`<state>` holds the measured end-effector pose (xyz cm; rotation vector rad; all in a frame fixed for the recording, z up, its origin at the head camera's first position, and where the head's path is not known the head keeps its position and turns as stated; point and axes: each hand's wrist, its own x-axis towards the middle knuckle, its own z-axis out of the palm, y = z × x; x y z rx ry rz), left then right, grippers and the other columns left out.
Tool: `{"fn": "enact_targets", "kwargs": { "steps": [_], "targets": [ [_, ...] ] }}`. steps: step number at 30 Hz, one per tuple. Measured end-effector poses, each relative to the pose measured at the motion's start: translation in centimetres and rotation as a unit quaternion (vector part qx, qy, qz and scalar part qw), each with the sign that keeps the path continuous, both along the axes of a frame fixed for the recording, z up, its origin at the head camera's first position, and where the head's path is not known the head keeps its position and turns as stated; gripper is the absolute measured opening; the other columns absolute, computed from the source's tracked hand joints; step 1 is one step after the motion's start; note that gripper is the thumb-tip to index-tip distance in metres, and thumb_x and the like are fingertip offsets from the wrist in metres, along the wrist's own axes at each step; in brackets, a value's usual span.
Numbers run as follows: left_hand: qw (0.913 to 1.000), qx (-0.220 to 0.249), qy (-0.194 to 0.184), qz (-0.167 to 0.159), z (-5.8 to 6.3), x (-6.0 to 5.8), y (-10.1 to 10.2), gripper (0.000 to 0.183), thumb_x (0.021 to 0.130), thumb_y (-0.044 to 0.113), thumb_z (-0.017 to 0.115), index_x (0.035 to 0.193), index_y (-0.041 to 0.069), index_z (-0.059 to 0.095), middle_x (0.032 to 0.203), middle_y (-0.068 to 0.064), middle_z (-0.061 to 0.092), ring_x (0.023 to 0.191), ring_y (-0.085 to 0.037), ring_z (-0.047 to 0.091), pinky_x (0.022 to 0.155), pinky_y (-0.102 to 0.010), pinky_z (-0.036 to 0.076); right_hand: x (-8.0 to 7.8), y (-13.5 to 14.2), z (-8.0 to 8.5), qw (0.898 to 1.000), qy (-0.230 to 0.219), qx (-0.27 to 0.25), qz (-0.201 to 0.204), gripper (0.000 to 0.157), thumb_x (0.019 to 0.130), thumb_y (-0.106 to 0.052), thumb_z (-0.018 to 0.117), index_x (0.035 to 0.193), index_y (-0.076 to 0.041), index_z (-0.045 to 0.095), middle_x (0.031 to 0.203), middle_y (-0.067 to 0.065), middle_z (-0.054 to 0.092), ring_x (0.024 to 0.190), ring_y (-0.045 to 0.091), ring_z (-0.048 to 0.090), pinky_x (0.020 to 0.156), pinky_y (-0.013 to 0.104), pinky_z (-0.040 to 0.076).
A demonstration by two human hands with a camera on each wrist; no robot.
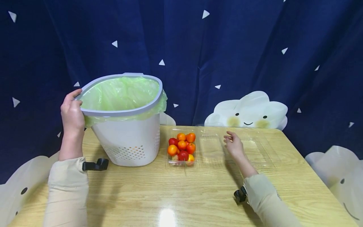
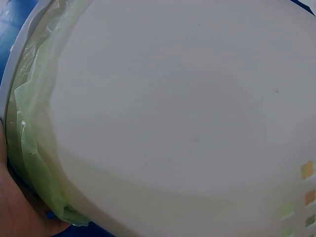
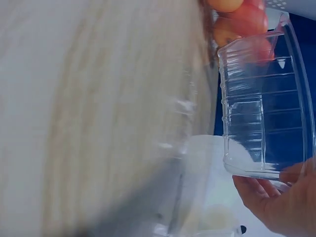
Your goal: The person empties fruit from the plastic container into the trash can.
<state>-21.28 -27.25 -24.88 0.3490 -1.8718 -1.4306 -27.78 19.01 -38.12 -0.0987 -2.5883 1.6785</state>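
Observation:
My left hand [image 1: 73,113] grips the grey rim of a white waste bin [image 1: 127,135] on its left side. A pale green bin bag [image 1: 122,94] lines the bin and folds over its rim; orange shows through the lower holes. My right hand [image 1: 234,145] pinches the near end of a clear plastic container [image 3: 264,108], its fingertips at the wall in the right wrist view. That container holds nothing. To its left, a clear punnet holds several orange and red fruits [image 1: 182,145].
Another clear plastic tray [image 1: 250,148] lies on the wooden table [image 1: 158,189] right of my right hand. A dark blue curtain [image 1: 181,37] hangs behind the table. Cloud-shaped cutouts [image 1: 246,110] stand along the table's edges.

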Motion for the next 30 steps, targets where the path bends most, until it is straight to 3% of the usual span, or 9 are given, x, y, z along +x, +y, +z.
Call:
{"fn": "enact_targets", "kwargs": {
  "steps": [2, 5, 9, 15, 19, 23, 30],
  "targets": [
    [1.0000, 0.004, 0.002, 0.000, 0.0, 0.0, 0.0, 0.045, 0.087, 0.009, 0.030, 0.126, 0.011, 0.054, 0.121, -0.004, 0.051, 0.096, -0.005, 0.044, 0.086, -0.020, 0.030, 0.1, 0.2, -0.3, 1.000, -0.001, 0.014, -0.003, 0.043, 0.095, -0.001, 0.031, 0.137, 0.006, 0.027, 0.130, 0.028, 0.044, 0.118, 0.037, 0.046, 0.093, 0.042, 0.041],
    [1.0000, 0.009, 0.003, -0.001, -0.1, 0.0, -0.1, 0.045, 0.087, 0.009, 0.030, 0.126, 0.011, 0.053, 0.121, -0.004, 0.051, 0.094, -0.005, 0.044, 0.085, -0.020, 0.030, 0.1, 0.5, -0.8, 1.000, 0.002, 0.028, -0.012, 0.043, 0.094, -0.002, 0.032, 0.137, 0.006, 0.030, 0.129, 0.027, 0.046, 0.116, 0.036, 0.048, 0.086, 0.029, 0.044],
    [1.0000, 0.006, 0.000, -0.002, -0.1, 0.0, -0.1, 0.046, 0.088, 0.009, 0.029, 0.127, 0.011, 0.053, 0.122, -0.004, 0.050, 0.094, -0.005, 0.043, 0.085, -0.020, 0.030, 0.2, 0.7, -1.3, 0.999, -0.001, 0.049, -0.018, 0.043, 0.094, -0.004, 0.034, 0.136, 0.004, 0.032, 0.128, 0.025, 0.048, 0.115, 0.034, 0.050, 0.077, 0.021, 0.041],
    [0.9999, -0.002, -0.016, -0.003, -0.2, 0.1, -0.2, 0.046, 0.089, 0.011, 0.028, 0.129, 0.012, 0.050, 0.125, -0.004, 0.048, 0.095, -0.004, 0.042, 0.087, -0.021, 0.029, 0.4, 0.8, -2.0, 0.995, 0.008, 0.096, -0.025, 0.043, 0.093, -0.007, 0.038, 0.134, 0.004, 0.035, 0.125, 0.024, 0.051, 0.112, 0.036, 0.051, 0.083, 0.035, 0.042],
    [0.9997, -0.003, -0.022, -0.006, -0.2, 0.1, -0.3, 0.046, 0.090, 0.011, 0.027, 0.130, 0.013, 0.048, 0.127, -0.004, 0.047, 0.097, -0.004, 0.041, 0.088, -0.021, 0.029, 0.4, 0.8, -2.2, 0.987, 0.020, 0.157, -0.018, 0.043, 0.092, -0.006, 0.035, 0.133, 0.007, 0.035, 0.122, 0.027, 0.052, 0.113, 0.039, 0.049, 0.089, 0.045, 0.039],
    [0.9998, 0.002, -0.017, -0.006, -0.1, 0.0, -0.3, 0.046, 0.089, 0.011, 0.027, 0.130, 0.012, 0.049, 0.127, -0.004, 0.047, 0.097, -0.004, 0.041, 0.087, -0.021, 0.029, 0.6, 0.8, -1.9, 0.978, 0.033, 0.205, -0.015, 0.042, 0.092, -0.006, 0.034, 0.132, 0.008, 0.035, 0.121, 0.027, 0.052, 0.111, 0.041, 0.049, 0.088, 0.048, 0.038],
    [0.9998, 0.011, -0.009, -0.013, -0.2, 0.0, -0.1, 0.045, 0.089, 0.011, 0.028, 0.129, 0.012, 0.050, 0.122, -0.002, 0.048, 0.092, -0.004, 0.042, 0.085, -0.020, 0.029, 0.8, 1.0, -1.8, 0.971, 0.034, 0.234, -0.017, 0.042, 0.093, -0.008, 0.034, 0.133, 0.006, 0.036, 0.120, 0.026, 0.054, 0.109, 0.042, 0.050, 0.087, 0.050, 0.039]
  ]
}}
